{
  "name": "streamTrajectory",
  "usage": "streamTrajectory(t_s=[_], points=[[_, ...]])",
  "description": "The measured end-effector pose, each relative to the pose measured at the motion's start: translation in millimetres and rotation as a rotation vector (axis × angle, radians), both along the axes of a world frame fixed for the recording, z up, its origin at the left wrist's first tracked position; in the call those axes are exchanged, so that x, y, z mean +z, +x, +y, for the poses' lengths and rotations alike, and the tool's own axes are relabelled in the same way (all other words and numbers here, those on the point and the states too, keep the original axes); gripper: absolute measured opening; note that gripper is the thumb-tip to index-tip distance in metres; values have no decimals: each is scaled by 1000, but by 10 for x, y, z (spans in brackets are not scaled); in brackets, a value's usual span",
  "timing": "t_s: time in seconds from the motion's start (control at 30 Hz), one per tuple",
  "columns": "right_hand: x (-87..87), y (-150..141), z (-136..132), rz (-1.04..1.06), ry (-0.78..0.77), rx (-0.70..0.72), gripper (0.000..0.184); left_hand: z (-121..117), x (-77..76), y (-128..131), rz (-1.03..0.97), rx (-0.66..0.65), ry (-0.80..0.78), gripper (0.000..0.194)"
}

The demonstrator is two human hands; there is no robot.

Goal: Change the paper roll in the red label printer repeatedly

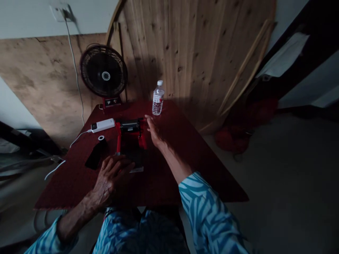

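Observation:
A red-framed device [130, 135] with a dark roller lies in the middle of a dark red table [185, 169]. My left hand [111, 178] rests fingers spread on the near end of the device's dark sheet. My right hand [153, 131] hovers open just right of the device's far end, fingers stretched toward a clear water bottle [158, 98] standing upright at the table's back. It touches neither that I can see.
A white power strip [103, 125] with a cable lies at the back left, a black fan [103, 72] behind it. A small white roll [101, 138] and a black flat object [95, 155] lie left of the device. Wooden boards lean on the wall; red stuff lies on the floor to the right.

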State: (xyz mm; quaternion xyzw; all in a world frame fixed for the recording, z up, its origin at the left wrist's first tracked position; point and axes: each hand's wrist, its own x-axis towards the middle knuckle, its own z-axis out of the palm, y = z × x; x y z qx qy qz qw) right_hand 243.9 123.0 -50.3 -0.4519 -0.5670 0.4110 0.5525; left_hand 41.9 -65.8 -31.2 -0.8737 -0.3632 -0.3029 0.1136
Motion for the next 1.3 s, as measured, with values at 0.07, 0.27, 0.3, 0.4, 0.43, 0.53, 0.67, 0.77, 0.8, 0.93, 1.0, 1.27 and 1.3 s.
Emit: streamTrajectory(t_s=[0.07, 0.27, 0.3, 0.4, 0.43, 0.53, 0.67, 0.77, 0.8, 0.93, 1.0, 1.27, 1.3], points=[[10, -56, -41, 9, -26, 20, 61, -5, -27, 0, -6, -5, 0, 35], [-115, 77, -676, -121, 271, 5, 60, -11, -130, -21, -49, 3, -31, 46], [-149, 104, -778, -146, 274, 4, 57, -14, -141, -23, -49, 8, -31, 47], [-236, 137, -980, -183, 267, 2, 48, -20, -147, -39, -62, -1, -21, 49], [-255, 135, -1014, -188, 271, -4, 46, -17, -140, -51, -77, -9, -19, 49], [-286, 114, -1048, -208, 278, -27, 42, 24, -109, -110, -138, 35, -34, 53], [-311, 98, -1045, -224, 335, -49, 46, 132, -113, -204, -124, 174, -74, 61], [-330, 98, -1056, -215, 354, -54, 45, 183, -162, -246, -81, 189, -99, 63], [-332, 99, -1061, -212, 349, -57, 44, 189, -180, -252, -78, 191, -103, 62], [-321, 108, -1083, -236, 313, -63, 45, 185, -229, -255, -110, 192, -101, 58], [-309, 112, -1092, -246, 306, -67, 45, 177, -242, -257, -153, 183, -117, 55], [-298, 105, -1123, -263, 307, -75, 44, 175, -165, -193, -859, 271, -749, 55], [-300, 99, -1128, -254, 305, -77, 44, 195, -135, -173, -928, 275, -820, 54]])
